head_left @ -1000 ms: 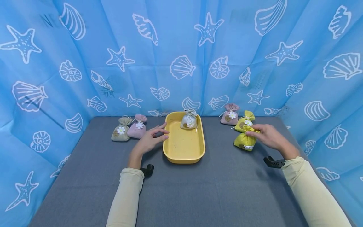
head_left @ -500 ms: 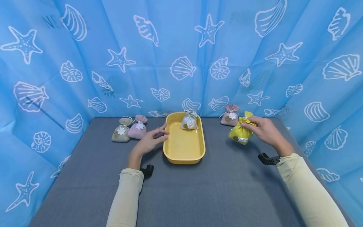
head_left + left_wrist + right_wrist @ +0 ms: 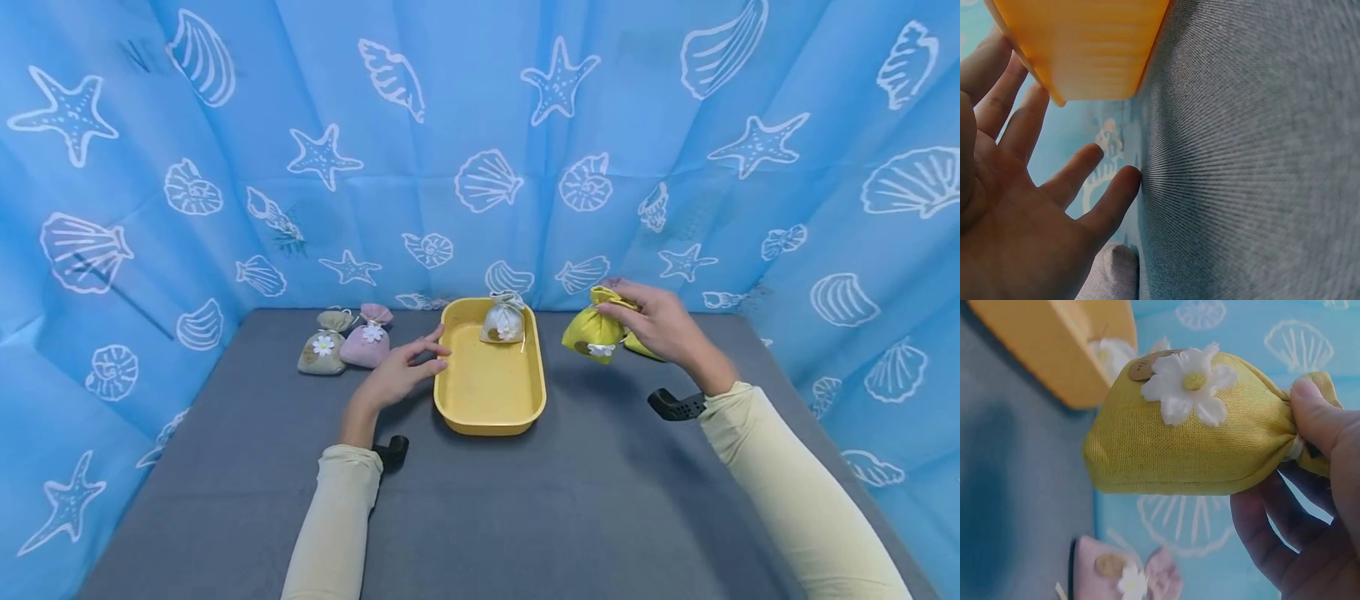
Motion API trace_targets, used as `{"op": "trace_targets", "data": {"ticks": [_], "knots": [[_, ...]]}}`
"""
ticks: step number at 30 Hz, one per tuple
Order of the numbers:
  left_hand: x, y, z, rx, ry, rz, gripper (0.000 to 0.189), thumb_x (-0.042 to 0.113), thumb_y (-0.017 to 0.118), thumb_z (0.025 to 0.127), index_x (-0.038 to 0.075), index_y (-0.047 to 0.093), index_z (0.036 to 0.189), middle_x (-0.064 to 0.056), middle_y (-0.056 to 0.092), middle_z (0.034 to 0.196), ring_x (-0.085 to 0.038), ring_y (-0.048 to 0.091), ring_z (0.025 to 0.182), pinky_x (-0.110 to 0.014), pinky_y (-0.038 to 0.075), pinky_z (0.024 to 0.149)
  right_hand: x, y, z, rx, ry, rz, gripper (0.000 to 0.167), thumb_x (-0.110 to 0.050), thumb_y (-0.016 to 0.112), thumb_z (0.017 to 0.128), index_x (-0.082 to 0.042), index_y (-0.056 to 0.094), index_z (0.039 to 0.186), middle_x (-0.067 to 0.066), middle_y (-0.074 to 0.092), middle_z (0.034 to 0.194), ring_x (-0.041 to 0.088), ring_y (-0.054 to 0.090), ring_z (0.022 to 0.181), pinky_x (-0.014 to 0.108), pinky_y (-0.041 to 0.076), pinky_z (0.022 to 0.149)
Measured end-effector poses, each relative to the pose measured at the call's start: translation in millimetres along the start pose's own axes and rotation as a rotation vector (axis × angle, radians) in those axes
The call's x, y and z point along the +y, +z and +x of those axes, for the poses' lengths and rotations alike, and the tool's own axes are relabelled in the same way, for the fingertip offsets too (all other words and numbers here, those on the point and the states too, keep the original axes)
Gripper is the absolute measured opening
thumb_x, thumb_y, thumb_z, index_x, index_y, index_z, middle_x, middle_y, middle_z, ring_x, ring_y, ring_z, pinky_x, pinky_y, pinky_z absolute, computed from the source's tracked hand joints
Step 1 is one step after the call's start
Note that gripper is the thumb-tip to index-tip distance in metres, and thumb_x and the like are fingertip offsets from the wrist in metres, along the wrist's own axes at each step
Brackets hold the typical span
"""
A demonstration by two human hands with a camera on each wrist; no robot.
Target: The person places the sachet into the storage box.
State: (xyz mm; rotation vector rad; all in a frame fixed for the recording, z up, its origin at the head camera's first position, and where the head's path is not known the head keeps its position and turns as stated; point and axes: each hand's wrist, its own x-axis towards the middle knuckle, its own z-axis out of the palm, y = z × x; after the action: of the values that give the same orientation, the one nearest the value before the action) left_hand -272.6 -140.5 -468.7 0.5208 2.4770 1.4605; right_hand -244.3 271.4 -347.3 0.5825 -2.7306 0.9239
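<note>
My right hand (image 3: 660, 323) pinches a yellow sachet bag (image 3: 591, 335) by its gathered neck and holds it above the table. In the right wrist view a white cloth flower and a brown tag show on this yellow bag (image 3: 1185, 437). My left hand (image 3: 397, 375) has its fingers spread at the left rim of a yellow tray (image 3: 487, 421). The left wrist view shows fingertips against the rim of the tray (image 3: 1085, 50), the other fingers apart from it. Inside the tray, at its far right corner, sits a silvery white sachet bag (image 3: 502, 321).
A beige sachet (image 3: 321, 350) and a pink sachet (image 3: 366, 343) stand left of the tray. Behind my right hand another yellow sachet (image 3: 642, 348) is partly hidden; a pink sachet (image 3: 1107, 569) shows in the right wrist view. A blue curtain (image 3: 480, 125) closes off the back.
My right hand has lifted the yellow sachet bag off the table and carried it left, towards the tray. My left hand stays at the tray's rim.
</note>
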Motion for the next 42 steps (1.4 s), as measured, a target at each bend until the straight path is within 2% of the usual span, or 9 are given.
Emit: {"op": "trace_targets", "data": {"ticks": [3, 7, 16, 19, 25, 33, 36, 39, 42], "knots": [[-1.9, -0.2, -1.2, 0.006, 0.008, 0.006, 0.035, 0.040, 0.064, 0.100, 0.019, 0.067, 0.128, 0.017, 0.029, 0.167, -0.027, 0.019, 0.161, -0.062, 0.022, 0.126, -12, 6, 8.5, -0.022, -0.007, 0.029, 0.024, -0.030, 0.061, 0.103, -0.011, 0.073, 0.113, 0.015, 0.071, 0.115, 0.030, 0.070, 0.095, 0.040, 0.060, 0.075], [-3.5, -0.7, -0.6, 0.004, 0.017, 0.023, 0.037, 0.044, 0.063, 0.100, 0.020, 0.066, 0.128, 0.017, 0.030, 0.167, -0.027, 0.020, 0.160, -0.063, 0.024, 0.125, -27, 13, 20.0, -0.024, -0.031, 0.044, 0.019, -0.029, 0.063, 0.102, -0.014, 0.073, 0.106, 0.007, 0.071, 0.098, 0.017, 0.063, 0.079, 0.027, 0.052, 0.067], [-3.6, -6.9, -0.7, 0.018, 0.000, 0.028, 0.036, 0.041, 0.065, 0.100, 0.019, 0.067, 0.128, 0.016, 0.031, 0.166, -0.028, 0.018, 0.161, -0.063, 0.023, 0.125, -53, 36, 51.5, -0.053, -0.179, 0.081, 0.016, -0.025, 0.065, 0.101, -0.014, 0.068, 0.090, 0.003, 0.059, 0.078, 0.017, 0.048, 0.067, 0.028, 0.039, 0.061], [-2.7, -6.9, -0.3, 0.022, -0.006, 0.034, 0.034, 0.038, 0.065, 0.100, 0.019, 0.068, 0.128, 0.016, 0.032, 0.166, -0.029, 0.018, 0.161, -0.063, 0.023, 0.125, -54, 47, 59.8, -0.090, -0.207, 0.108, 0.016, -0.022, 0.063, 0.102, -0.011, 0.068, 0.091, 0.005, 0.061, 0.079, 0.017, 0.050, 0.071, 0.029, 0.041, 0.064], [-3.1, -3.7, 0.0, 0.017, 0.009, 0.014, 0.033, 0.041, 0.066, 0.099, 0.021, 0.069, 0.126, 0.016, 0.033, 0.166, -0.029, 0.018, 0.160, -0.063, 0.024, 0.125, -55, 65, 71.3, -0.194, -0.180, 0.098, 0.018, -0.025, 0.060, 0.104, -0.012, 0.068, 0.095, 0.006, 0.063, 0.082, 0.018, 0.054, 0.074, 0.032, 0.045, 0.070], [-4.3, -1.6, 0.0, 0.010, 0.015, 0.030, 0.039, 0.046, 0.065, 0.098, 0.020, 0.068, 0.127, 0.016, 0.032, 0.166, -0.028, 0.020, 0.160, -0.063, 0.026, 0.124, -51, 80, 80.8, -0.324, -0.145, 0.045, 0.019, -0.024, 0.057, 0.105, -0.010, 0.066, 0.096, 0.008, 0.060, 0.079, 0.017, 0.051, 0.070, 0.032, 0.044, 0.067], [-3.8, -1.8, -0.1, 0.008, 0.009, 0.033, 0.039, 0.045, 0.064, 0.099, 0.019, 0.067, 0.128, 0.016, 0.031, 0.166, -0.026, 0.020, 0.160, -0.062, 0.026, 0.124, -47, 85, 84.2, -0.353, -0.136, 0.021, 0.018, -0.023, 0.057, 0.105, -0.012, 0.071, 0.107, 0.008, 0.069, 0.090, 0.018, 0.059, 0.079, 0.033, 0.048, 0.071], [-3.3, -1.9, -0.1, 0.010, 0.007, 0.032, 0.039, 0.044, 0.064, 0.099, 0.019, 0.067, 0.129, 0.016, 0.031, 0.167, -0.026, 0.020, 0.160, -0.062, 0.026, 0.124, -45, 89, 87.0, -0.371, -0.134, -0.002, 0.023, -0.022, 0.057, 0.105, -0.011, 0.072, 0.118, 0.009, 0.074, 0.109, 0.022, 0.068, 0.098, 0.039, 0.054, 0.084], [-3.3, -1.4, 0.0, 0.010, -0.001, 0.027, 0.038, 0.044, 0.065, 0.099, 0.019, 0.067, 0.129, 0.017, 0.031, 0.167, -0.027, 0.019, 0.160, -0.062, 0.025, 0.124, -43, 92, 89.5, -0.399, -0.129, -0.038, 0.025, -0.021, 0.057, 0.105, -0.010, 0.071, 0.122, 0.011, 0.073, 0.118, 0.027, 0.068, 0.111, 0.045, 0.055, 0.092]]}}
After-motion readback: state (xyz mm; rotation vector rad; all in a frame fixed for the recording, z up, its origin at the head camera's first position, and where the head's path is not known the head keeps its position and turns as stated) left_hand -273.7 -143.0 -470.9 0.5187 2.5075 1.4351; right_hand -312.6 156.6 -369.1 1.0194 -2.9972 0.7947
